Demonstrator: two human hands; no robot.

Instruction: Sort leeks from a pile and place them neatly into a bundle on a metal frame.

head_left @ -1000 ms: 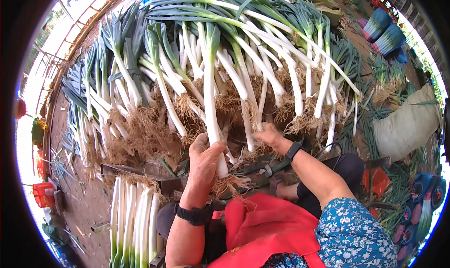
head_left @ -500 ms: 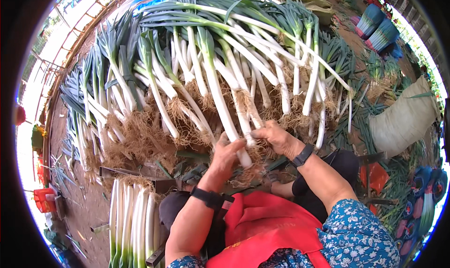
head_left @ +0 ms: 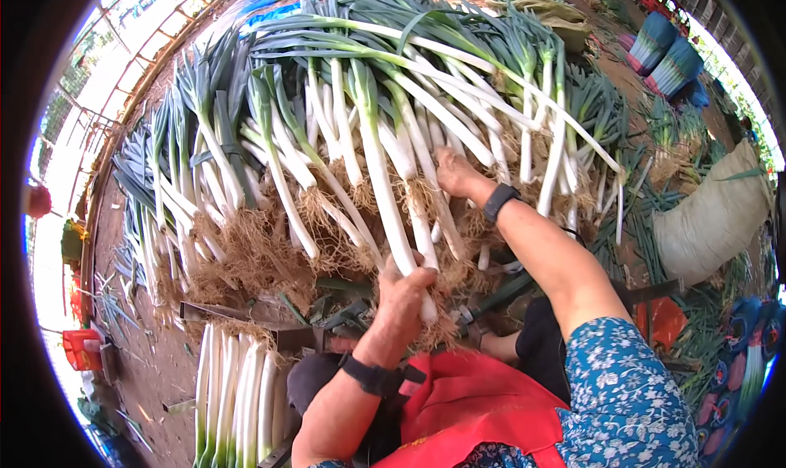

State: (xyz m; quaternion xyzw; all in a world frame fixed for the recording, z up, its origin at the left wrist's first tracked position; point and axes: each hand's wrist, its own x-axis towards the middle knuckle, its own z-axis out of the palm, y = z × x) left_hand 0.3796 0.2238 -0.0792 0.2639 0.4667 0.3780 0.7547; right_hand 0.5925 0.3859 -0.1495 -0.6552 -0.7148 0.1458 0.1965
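My left hand (head_left: 403, 292) is closed round the white shank of a long leek (head_left: 388, 191), just above its root tuft. The root end hangs over my red apron (head_left: 483, 411), and the green top lies on the pile. Further forward, my right hand (head_left: 461, 173) is among the white stalks. Its fingers are bent against the stalk of another leek (head_left: 447, 221), right of the first one. Part of those fingertips is hidden by the stalks. Brown roots (head_left: 262, 247) fringe the near side of the heap.
A row of cleaner leeks (head_left: 233, 394) lies at lower left beside a metal frame (head_left: 237, 312). To the right are a pale sack (head_left: 716, 214) and tied leek bundles (head_left: 675, 65). Loose green leaves litter the right-hand ground. A red container (head_left: 81, 349) stands far left.
My right hand has left the root end of the leek and moved forward into the pile. My left hand keeps hold of its leek and is slightly lower.
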